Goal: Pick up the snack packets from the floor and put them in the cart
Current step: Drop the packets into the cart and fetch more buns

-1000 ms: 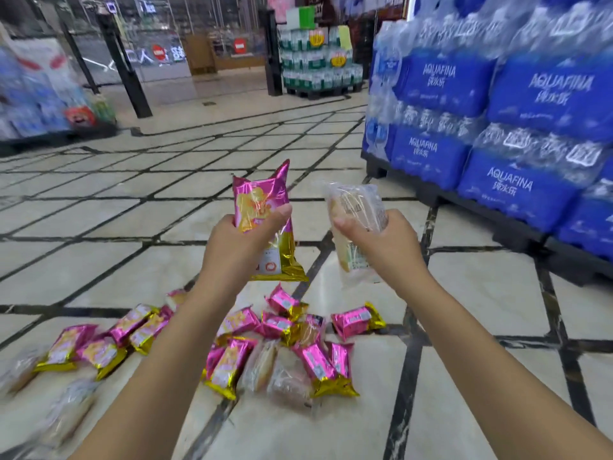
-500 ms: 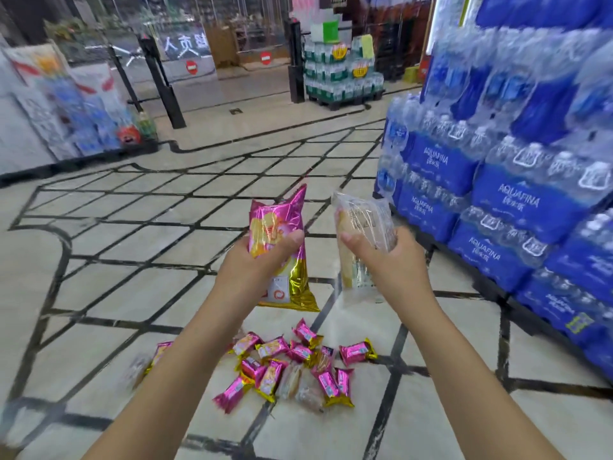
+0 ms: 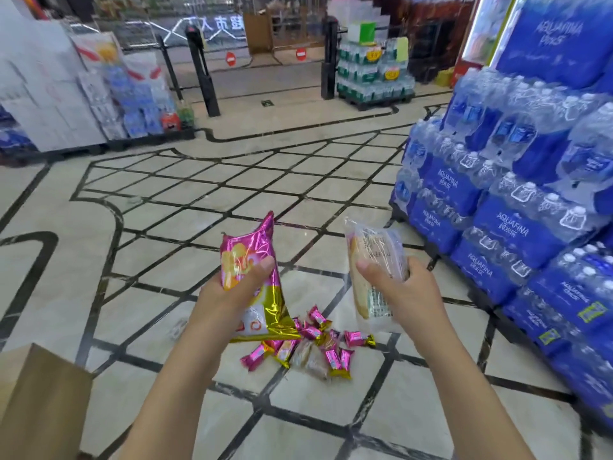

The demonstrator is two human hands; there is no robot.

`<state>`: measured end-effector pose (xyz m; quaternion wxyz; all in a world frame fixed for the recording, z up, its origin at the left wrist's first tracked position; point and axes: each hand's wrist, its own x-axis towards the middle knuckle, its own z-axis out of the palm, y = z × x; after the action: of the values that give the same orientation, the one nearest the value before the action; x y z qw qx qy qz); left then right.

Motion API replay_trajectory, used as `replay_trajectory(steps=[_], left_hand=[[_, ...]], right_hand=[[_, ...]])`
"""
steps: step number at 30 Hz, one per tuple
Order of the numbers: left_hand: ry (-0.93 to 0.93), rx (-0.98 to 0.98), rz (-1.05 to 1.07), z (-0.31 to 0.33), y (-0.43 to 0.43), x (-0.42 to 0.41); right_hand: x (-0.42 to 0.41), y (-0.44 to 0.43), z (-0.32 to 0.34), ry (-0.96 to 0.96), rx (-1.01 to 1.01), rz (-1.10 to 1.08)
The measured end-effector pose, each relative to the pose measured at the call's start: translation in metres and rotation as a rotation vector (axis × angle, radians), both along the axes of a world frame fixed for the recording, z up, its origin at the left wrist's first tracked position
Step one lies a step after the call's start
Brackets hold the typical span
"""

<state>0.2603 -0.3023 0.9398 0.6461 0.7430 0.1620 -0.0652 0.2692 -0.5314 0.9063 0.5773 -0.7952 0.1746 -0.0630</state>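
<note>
My left hand (image 3: 229,293) grips a pink and gold snack packet (image 3: 247,247), held upright in front of me. My right hand (image 3: 403,295) grips a clear packet with a pale cake inside (image 3: 374,247), also upright. Below both hands, a pile of several pink and clear snack packets (image 3: 315,346) lies on the tiled floor. No cart is in view.
A stack of blue Aquafina water packs (image 3: 517,234) on a pallet fills the right side. A brown cardboard box corner (image 3: 39,400) shows at the lower left. Goods displays (image 3: 109,101) stand at the far left, and another water stack (image 3: 374,78) beside black gate posts (image 3: 202,71) at the back.
My view has risen and pulled back from the floor, so the pile looks smaller and farther below. Both hands keep hold of their packets. A cardboard box has come into view at lower left.
</note>
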Motion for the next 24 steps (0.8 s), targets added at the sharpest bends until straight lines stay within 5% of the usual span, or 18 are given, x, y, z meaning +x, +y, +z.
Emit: replay_trajectory(steps=[24], left_hand=[[0.182,0.036,0.784,-0.074,-0.034,-0.218]], right_hand=[[-0.058,0.015,-0.045,0.168,-0.058,0.714]])
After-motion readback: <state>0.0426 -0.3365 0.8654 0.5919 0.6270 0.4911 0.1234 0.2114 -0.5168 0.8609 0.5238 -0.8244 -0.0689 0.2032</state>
